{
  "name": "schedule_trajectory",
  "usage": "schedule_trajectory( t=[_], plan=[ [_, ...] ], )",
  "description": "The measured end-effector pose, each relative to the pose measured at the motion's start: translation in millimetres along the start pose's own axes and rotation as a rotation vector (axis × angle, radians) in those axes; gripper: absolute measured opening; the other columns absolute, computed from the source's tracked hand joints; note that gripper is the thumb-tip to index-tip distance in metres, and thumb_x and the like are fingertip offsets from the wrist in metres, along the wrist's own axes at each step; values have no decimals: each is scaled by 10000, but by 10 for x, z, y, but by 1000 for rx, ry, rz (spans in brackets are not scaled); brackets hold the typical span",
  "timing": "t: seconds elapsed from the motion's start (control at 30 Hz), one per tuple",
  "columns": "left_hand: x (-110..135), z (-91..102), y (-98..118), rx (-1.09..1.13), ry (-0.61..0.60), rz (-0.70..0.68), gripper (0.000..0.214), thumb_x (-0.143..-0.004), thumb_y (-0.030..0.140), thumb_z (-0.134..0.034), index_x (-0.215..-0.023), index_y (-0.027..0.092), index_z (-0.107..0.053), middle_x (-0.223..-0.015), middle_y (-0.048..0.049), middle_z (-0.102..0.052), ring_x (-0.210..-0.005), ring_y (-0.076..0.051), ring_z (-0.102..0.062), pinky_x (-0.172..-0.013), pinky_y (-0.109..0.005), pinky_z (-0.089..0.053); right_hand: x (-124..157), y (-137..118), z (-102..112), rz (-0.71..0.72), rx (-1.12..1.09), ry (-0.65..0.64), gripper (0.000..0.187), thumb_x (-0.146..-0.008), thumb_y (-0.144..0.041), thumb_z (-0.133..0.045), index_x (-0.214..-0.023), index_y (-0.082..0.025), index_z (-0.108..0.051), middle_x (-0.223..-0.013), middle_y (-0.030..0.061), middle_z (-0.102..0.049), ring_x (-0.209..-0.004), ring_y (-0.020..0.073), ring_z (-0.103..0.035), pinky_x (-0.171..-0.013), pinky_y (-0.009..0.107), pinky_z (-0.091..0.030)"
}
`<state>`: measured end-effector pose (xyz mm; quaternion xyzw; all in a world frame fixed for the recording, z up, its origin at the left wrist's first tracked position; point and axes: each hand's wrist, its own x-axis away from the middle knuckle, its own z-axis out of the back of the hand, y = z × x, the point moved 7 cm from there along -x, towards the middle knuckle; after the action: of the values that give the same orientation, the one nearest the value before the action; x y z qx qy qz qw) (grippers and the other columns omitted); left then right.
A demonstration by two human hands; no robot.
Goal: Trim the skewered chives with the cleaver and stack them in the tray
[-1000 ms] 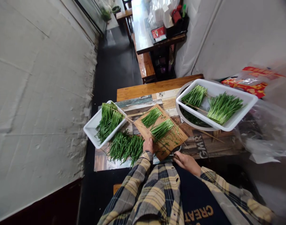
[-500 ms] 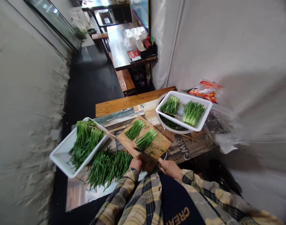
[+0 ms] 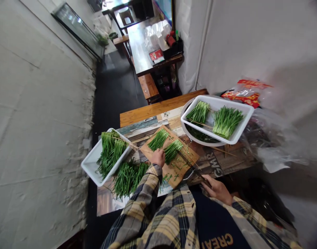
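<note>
My left hand is over the wooden cutting board, its fingers closed at the leafy end of the nearer bundle of chives; the fingertips are partly hidden. A second chive bundle lies just beyond it. Thin skewers run across the bundles. My right hand grips the handle of a knife at the board's right edge, its dark blade slanting up and left towards the nearer bundle. Small chopped chive bits are scattered on the board.
On the left, a white tray holds skewered chives, with loose chives beside it. At right, another white tray with two bundles rests on a round metal bowl. Plastic bags lie against the wall. A wooden bench stands behind.
My left hand has moved up from the board's near edge onto the chives. My right hand has shifted right, bringing the knife to the board's right side. The whole view has swung slightly.
</note>
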<state>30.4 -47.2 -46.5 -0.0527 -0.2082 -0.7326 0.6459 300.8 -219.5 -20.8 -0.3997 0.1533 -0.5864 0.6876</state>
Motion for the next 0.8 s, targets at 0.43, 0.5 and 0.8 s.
schedule_trajectory(
  t=[0.43, 0.5, 0.8],
  plan=[
    [-794, -135, 676, -159, -61, -40, 403, -799, 429, -557, -1144, 226, -514, -1149, -96, -521, -1065, -235, -492, -824, -326, -393, -11, 91, 400, -49, -19, 134, 257, -905, -343, -395, -1123, -258, -501, -978, 15, -696, -861, 137, -664, -737, 214, -483],
    [-829, -138, 661, -151, -52, 12, 398, -786, 439, -568, -1117, 225, -521, -1142, -94, -520, -1056, -233, -506, -807, -317, -404, -3, 128, 418, -56, -26, 130, 252, -904, -336, -398, -1121, -261, -500, -975, 13, -696, -862, 136, -664, -739, 214, -479],
    [-920, -169, 607, 36, -77, 14, 316, -663, 275, -692, -940, 170, -583, -994, -62, -591, -975, -203, -546, -831, -295, -416, -39, 202, 527, -33, -21, 138, 248, -908, -321, -395, -1118, -240, -498, -973, 26, -694, -864, 143, -666, -736, 218, -478]
  ],
)
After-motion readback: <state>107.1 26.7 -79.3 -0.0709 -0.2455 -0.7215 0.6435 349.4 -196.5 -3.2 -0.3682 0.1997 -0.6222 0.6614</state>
